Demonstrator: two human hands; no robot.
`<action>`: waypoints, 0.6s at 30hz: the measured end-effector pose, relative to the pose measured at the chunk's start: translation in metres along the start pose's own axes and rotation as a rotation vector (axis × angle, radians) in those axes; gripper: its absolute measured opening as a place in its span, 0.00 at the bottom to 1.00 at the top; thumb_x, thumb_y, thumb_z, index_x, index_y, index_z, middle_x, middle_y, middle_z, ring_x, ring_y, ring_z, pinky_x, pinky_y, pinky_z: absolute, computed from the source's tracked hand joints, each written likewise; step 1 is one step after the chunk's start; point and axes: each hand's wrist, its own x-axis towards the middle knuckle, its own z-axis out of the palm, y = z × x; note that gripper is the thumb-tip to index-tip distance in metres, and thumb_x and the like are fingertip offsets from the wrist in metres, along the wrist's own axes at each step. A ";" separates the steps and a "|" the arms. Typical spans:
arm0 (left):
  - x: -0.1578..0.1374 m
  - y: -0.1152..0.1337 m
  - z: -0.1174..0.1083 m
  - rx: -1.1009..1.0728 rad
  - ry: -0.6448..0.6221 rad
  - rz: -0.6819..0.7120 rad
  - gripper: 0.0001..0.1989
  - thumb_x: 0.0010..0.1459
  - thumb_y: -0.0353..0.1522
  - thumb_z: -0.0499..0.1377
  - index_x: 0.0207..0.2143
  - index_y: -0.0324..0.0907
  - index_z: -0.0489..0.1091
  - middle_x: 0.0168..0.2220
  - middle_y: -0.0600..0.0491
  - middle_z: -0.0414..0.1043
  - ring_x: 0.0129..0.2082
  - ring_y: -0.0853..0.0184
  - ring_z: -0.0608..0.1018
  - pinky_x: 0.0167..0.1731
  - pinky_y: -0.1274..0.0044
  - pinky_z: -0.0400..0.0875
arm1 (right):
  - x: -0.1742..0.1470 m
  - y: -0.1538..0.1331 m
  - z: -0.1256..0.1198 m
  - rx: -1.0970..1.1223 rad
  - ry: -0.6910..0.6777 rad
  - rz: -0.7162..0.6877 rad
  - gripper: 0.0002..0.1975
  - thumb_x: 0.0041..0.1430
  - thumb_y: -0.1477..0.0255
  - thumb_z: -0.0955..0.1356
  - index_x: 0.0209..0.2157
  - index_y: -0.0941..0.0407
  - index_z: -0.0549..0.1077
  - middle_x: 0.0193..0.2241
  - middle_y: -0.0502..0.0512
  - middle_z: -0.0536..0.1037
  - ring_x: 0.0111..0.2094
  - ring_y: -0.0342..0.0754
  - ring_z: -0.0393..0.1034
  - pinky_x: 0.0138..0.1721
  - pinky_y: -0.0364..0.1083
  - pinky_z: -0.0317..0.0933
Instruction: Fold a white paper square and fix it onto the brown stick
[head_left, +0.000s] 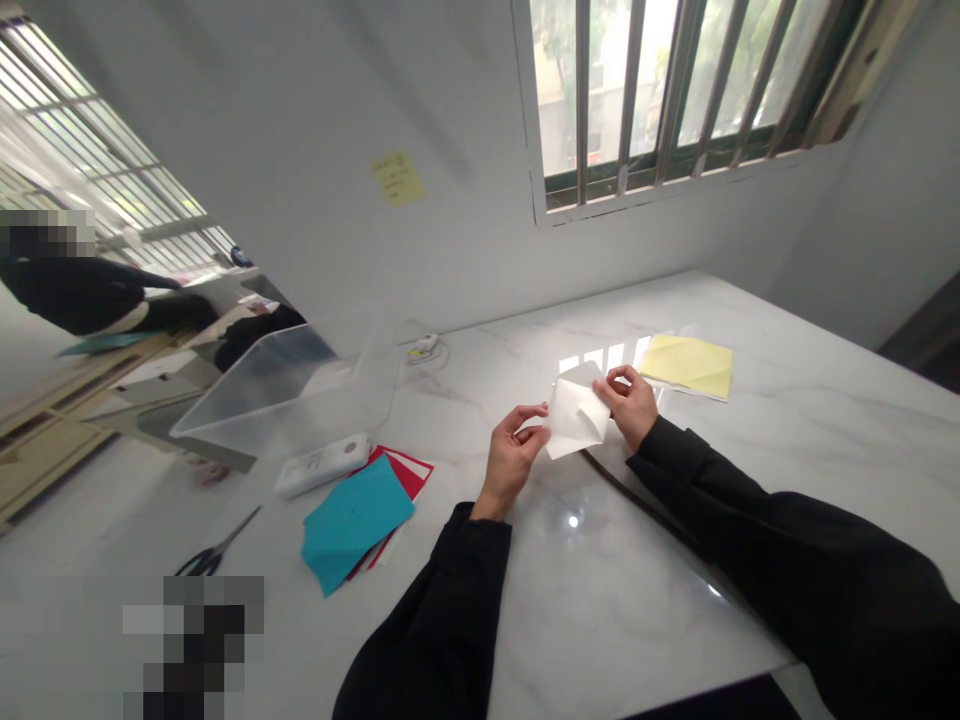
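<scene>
One white paper (576, 418), one yellow sheet (688, 364), a teal-and-red stack (360, 520), one scissors (214, 550), one clear bin (285, 390). Marble table (600, 600) bare near its front edge. Left hand (514, 455) and right hand (634, 400) pinch the white paper's opposite edges, held just above the table.

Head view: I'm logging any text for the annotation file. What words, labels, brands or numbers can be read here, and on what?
Nothing is readable.
Yellow sticky note on the wall: faint marks, too blurred to read.
White device beside the clear plastic bin: no legible label.
White paper held by the left hand and right hand: blank.
</scene>
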 end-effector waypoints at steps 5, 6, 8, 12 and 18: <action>0.001 -0.004 0.001 -0.003 -0.013 -0.048 0.10 0.47 0.32 0.71 0.35 0.39 0.82 0.56 0.41 0.76 0.45 0.62 0.82 0.47 0.73 0.73 | 0.001 0.002 -0.001 -0.078 -0.051 -0.164 0.20 0.51 0.53 0.75 0.35 0.54 0.74 0.35 0.57 0.80 0.37 0.52 0.75 0.27 0.43 0.66; 0.001 -0.005 0.001 0.017 -0.008 -0.044 0.10 0.47 0.32 0.70 0.35 0.40 0.83 0.54 0.41 0.78 0.47 0.60 0.82 0.48 0.73 0.73 | 0.001 0.001 -0.001 -0.085 -0.073 -0.170 0.19 0.53 0.53 0.74 0.36 0.54 0.76 0.37 0.57 0.80 0.37 0.52 0.75 0.27 0.44 0.66; 0.002 -0.007 0.000 0.066 0.020 -0.024 0.10 0.48 0.33 0.69 0.35 0.40 0.84 0.49 0.43 0.81 0.47 0.59 0.82 0.49 0.71 0.73 | 0.000 -0.001 0.000 -0.121 -0.136 -0.154 0.20 0.56 0.52 0.72 0.39 0.54 0.79 0.39 0.57 0.81 0.33 0.49 0.74 0.26 0.44 0.65; 0.004 -0.008 -0.001 0.147 0.047 0.032 0.07 0.50 0.34 0.67 0.31 0.42 0.84 0.40 0.45 0.84 0.43 0.57 0.82 0.45 0.70 0.76 | -0.003 -0.004 0.001 -0.285 -0.237 -0.169 0.22 0.62 0.50 0.67 0.39 0.53 0.83 0.38 0.56 0.82 0.28 0.47 0.70 0.24 0.44 0.65; 0.003 -0.008 -0.005 0.282 0.025 0.152 0.08 0.56 0.31 0.62 0.30 0.44 0.84 0.50 0.47 0.81 0.45 0.60 0.82 0.41 0.75 0.76 | -0.004 -0.001 0.000 -0.370 -0.251 -0.208 0.17 0.57 0.53 0.71 0.36 0.52 0.82 0.41 0.55 0.83 0.40 0.53 0.77 0.41 0.52 0.74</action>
